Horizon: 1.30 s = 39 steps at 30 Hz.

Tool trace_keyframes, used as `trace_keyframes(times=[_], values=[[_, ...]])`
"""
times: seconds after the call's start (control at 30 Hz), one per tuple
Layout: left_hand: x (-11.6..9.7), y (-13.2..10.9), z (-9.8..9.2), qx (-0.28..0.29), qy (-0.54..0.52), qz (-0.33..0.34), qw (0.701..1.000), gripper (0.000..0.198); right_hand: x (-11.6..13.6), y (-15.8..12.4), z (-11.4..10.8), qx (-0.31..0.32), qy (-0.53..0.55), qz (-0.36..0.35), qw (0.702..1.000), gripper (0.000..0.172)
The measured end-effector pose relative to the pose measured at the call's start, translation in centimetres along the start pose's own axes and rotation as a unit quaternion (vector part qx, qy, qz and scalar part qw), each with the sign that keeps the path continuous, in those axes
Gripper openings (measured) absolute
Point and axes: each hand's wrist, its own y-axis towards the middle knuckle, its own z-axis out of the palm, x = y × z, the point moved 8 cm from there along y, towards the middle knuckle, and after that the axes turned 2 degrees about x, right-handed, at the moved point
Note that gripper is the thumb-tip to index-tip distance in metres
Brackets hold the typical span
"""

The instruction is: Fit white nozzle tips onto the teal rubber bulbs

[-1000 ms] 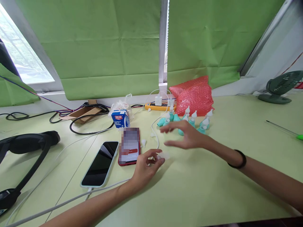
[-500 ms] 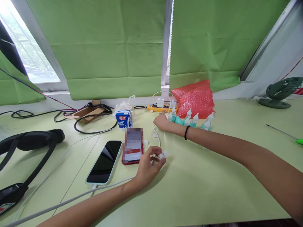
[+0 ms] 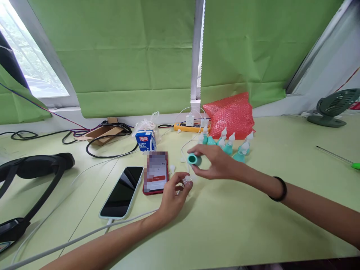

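Note:
Between thumb and fingers, my right hand [image 3: 215, 162] holds a teal bulb [image 3: 194, 159], its round opening facing the camera. Just below and to the left, my left hand [image 3: 176, 193] pinches a small clear plastic piece [image 3: 188, 180] above the table. Several teal bulbs with whitish pointed tips [image 3: 228, 147] stand in a group behind my right hand. A small translucent tip [image 3: 172, 168] lies beside the red-cased phone [image 3: 155, 174].
A white-cased phone [image 3: 122, 193] with a cable lies left. Behind are a blue milk carton [image 3: 146, 141], an orange power strip [image 3: 185, 128] and a red bubble-wrap bag [image 3: 232, 118]. A black headset [image 3: 36, 168] sits far left, a screwdriver [image 3: 337, 156] and fan [image 3: 329, 108] right.
My right hand has come back toward the camera from near the power strip and now has a teal bulb in it. My left hand has stayed nearly in place with the clear piece.

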Motion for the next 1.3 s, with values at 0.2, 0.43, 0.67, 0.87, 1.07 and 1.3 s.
trace_keyframes(times=[0.2,0.43,0.67,0.87,1.07,1.3], values=[[-0.7,-0.2,0.5,0.038,-0.022,0.025,0.999,0.016,-1.8,-7.8,2.2,-0.082,0.043,0.105,0.99,0.024],[0.1,0.2,1.5,0.088,-0.113,-0.044,0.989,0.025,-0.5,-7.9,3.6,-0.036,0.094,0.099,0.99,0.026],[0.4,0.4,2.0,0.112,-0.132,-0.076,0.982,0.028,-0.3,-8.0,3.7,-0.045,0.062,0.06,0.995,0.018],[0.1,0.1,1.9,0.098,-0.044,-0.037,0.994,0.025,-1.3,-7.7,4.2,-0.022,0.165,0.141,0.976,0.019],[-1.6,-0.5,2.0,0.107,0.102,0.084,0.985,0.019,-2.2,-7.9,5.9,0.067,0.321,0.254,0.91,0.014],[-3.0,-1.3,2.0,0.094,0.166,0.187,0.964,0.018,-1.8,-9.8,9.0,0.231,0.519,0.403,0.717,0.024]])
